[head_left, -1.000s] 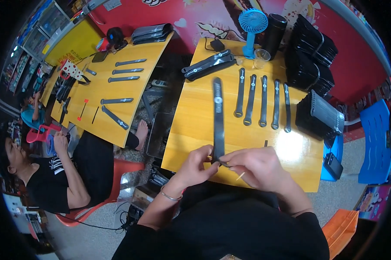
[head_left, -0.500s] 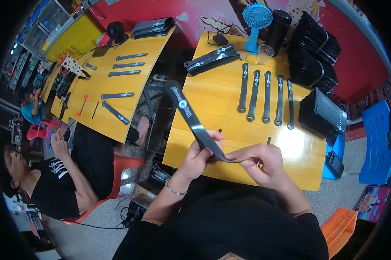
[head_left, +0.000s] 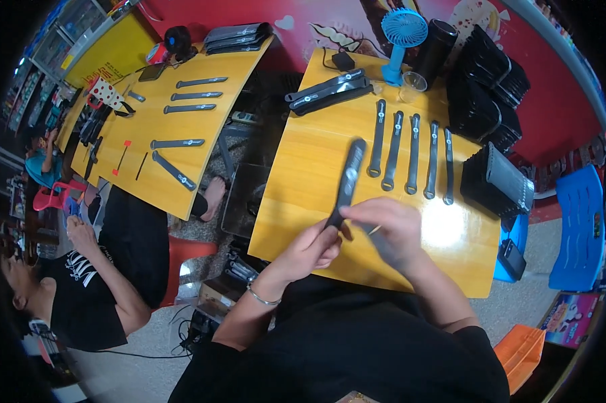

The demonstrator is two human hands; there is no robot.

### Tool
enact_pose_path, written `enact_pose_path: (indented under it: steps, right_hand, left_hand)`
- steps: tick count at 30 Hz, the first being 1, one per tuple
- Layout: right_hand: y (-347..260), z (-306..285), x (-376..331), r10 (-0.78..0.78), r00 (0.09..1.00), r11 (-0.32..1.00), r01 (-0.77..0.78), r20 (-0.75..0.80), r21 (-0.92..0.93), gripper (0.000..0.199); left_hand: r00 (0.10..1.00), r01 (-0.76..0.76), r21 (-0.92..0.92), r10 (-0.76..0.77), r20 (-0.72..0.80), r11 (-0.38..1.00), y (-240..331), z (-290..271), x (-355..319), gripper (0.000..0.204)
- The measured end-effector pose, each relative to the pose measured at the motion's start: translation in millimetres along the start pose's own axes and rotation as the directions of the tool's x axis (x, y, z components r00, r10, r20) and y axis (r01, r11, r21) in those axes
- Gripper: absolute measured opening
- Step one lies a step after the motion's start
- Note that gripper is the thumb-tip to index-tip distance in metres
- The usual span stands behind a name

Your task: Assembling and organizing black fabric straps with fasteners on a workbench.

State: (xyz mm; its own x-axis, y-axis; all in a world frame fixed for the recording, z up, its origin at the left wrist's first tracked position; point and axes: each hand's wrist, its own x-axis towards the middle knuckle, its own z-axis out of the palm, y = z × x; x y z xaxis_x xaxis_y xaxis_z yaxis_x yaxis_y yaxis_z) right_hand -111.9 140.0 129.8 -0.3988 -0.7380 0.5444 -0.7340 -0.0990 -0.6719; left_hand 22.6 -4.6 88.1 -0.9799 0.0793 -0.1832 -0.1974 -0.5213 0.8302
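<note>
My left hand [head_left: 309,254] is closed round the lower end of a black strap [head_left: 350,176] with white printing, which stands up from the fist, its rounded top leaning slightly right. Over the table's near part, my right hand [head_left: 391,230] is partly blurred, its fingertips at the strap just above my left hand. A thin pale stick [head_left: 375,230] pokes out from under its fingers. Beyond my hands several similar straps [head_left: 414,154] lie side by side on the yellow table [head_left: 303,181], their ring-like ends toward me.
Black pouches [head_left: 330,93], a blue fan [head_left: 402,40], a clear cup [head_left: 412,84] and a black bottle [head_left: 437,43] stand at the back. Bundled black stacks [head_left: 488,87] line the right side. Leftward, a seated person [head_left: 94,289] works at another table [head_left: 215,127] with straps.
The strap has swung from leaning left to nearly upright and shifted right. My right hand has moved up and left, from the strap's near end to just above my left hand.
</note>
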Motion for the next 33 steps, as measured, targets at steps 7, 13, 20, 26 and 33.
enact_pose_path:
  steps: [7, 13, 20, 26, 33]
  right_hand:
    - [23.6, -78.3, 35.3, 0.291, 0.846, 0.857, -0.023, -0.447, 0.515, 0.017]
    - [40.4, -73.2, 71.6, -0.005, 0.882, 0.999, 0.02, -0.471, 0.027, 0.029]
    - [113.6, 18.2, 68.3, -0.151, 0.987, 0.741, 0.072, -0.061, -0.668, 0.028]
    - [142.6, 41.7, 43.8, 0.193, 0.955, 0.759, 0.0, 0.224, -0.652, 0.027]
    - [155.2, 31.4, 50.0, 0.256, 0.944, 0.723, -0.043, 0.209, -0.69, 0.025]
  left_hand:
    - [0.966, 0.259, 0.104, -0.257, -0.034, 0.96, 10.4, -58.2, -47.3, 0.019]
    - [0.975, -0.154, -0.292, 0.097, -0.199, 0.944, 4.8, -90.8, -72.3, 0.029]
    - [0.883, -0.377, -0.253, 0.263, -0.389, 0.891, 11.5, -65.0, -38.8, 0.032]
    - [0.827, -0.539, -0.255, 0.447, -0.341, 0.803, -4.3, -65.5, -18.7, 0.038]
    - [0.833, -0.531, -0.253, 0.443, -0.332, 0.808, -8.1, -54.1, -3.5, 0.048]
